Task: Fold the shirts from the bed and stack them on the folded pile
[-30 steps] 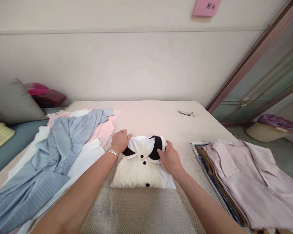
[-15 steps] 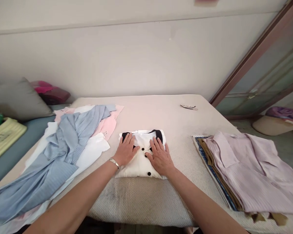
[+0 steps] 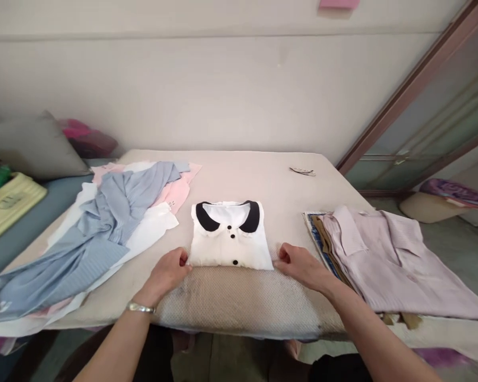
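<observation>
- White blouse (image 3: 230, 239) with black collar lay folded square at centre of the padded table (image 3: 239, 302)
- Left hand (image 3: 166, 273) and right hand (image 3: 300, 263) each pinched a near bottom corner
- Blue striped shirt (image 3: 87, 239) heap at left remained unfolded; pink striped shirt (image 3: 386, 254) topped the folded stack at right

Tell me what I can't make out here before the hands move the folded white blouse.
Head view only:
- Fingertips of left hand and right hand curl at the blouse corners; grip unclear.
- Small object at the far table edge: too small.
- Garments beneath the lilac shirt: covered.
- Pink note: cut off.
</observation>
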### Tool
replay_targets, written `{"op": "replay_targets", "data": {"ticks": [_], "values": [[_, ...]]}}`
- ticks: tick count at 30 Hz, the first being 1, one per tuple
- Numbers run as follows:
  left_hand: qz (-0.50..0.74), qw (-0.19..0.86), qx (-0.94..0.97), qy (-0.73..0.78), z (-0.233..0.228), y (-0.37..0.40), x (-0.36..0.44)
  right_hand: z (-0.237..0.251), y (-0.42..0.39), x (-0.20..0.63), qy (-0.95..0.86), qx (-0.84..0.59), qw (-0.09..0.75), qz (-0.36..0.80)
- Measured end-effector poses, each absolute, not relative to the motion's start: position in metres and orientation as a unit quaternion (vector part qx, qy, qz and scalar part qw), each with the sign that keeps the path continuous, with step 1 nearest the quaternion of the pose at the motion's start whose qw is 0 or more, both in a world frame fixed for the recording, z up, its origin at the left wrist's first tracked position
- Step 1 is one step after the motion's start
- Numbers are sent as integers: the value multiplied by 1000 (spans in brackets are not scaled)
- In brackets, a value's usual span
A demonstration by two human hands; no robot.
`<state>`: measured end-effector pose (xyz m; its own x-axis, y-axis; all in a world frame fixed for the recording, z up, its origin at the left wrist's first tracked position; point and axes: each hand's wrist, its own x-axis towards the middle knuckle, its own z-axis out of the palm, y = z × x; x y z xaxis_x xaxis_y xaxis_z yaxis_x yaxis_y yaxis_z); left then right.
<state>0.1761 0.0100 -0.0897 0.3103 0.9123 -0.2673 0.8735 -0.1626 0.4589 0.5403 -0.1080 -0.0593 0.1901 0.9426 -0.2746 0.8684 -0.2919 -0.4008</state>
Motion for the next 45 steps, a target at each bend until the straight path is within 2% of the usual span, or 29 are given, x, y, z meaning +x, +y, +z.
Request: {"op": "replay_targets", "data": {"ticks": [3,7,9,13,17,20,25,27,30,33,36,41,45], "values": [[60,301,765,565,-85,18,182,-69,-124,535,-592,-747,124,277],[120,378,735,550,-72,19,184,-74,-123,518,-599,-747,141,251],[146,424,717,533,-66,18,185,-75,-121,512,-625,-743,114,209],[194,480,695,499,-61,17,188,-74,-120,506,-693,-714,8,97],[200,498,663,521,-64,19,190,-73,-122,507,-705,-703,-54,72],[139,453,687,551,-69,20,186,-73,-123,509,-706,-702,-66,72],[5,316,757,572,-67,18,182,-69,-124,514,-719,-680,-74,124],[15,207,750,628,-63,14,189,-61,-124,515,-713,-684,-56,145],[131,62,752,644,-62,1,210,-51,-120,507,-689,-716,6,107],[202,43,833,513,-76,-17,237,-59,-112,487,-669,-735,105,28],[169,41,887,427,-103,-28,255,-87,-101,468,-698,-697,162,-6],[123,40,897,423,-131,-22,256,-122,-90,465,-743,-658,108,61],[110,46,898,424,-123,-16,253,-113,-86,474,-742,-658,80,100]]}}
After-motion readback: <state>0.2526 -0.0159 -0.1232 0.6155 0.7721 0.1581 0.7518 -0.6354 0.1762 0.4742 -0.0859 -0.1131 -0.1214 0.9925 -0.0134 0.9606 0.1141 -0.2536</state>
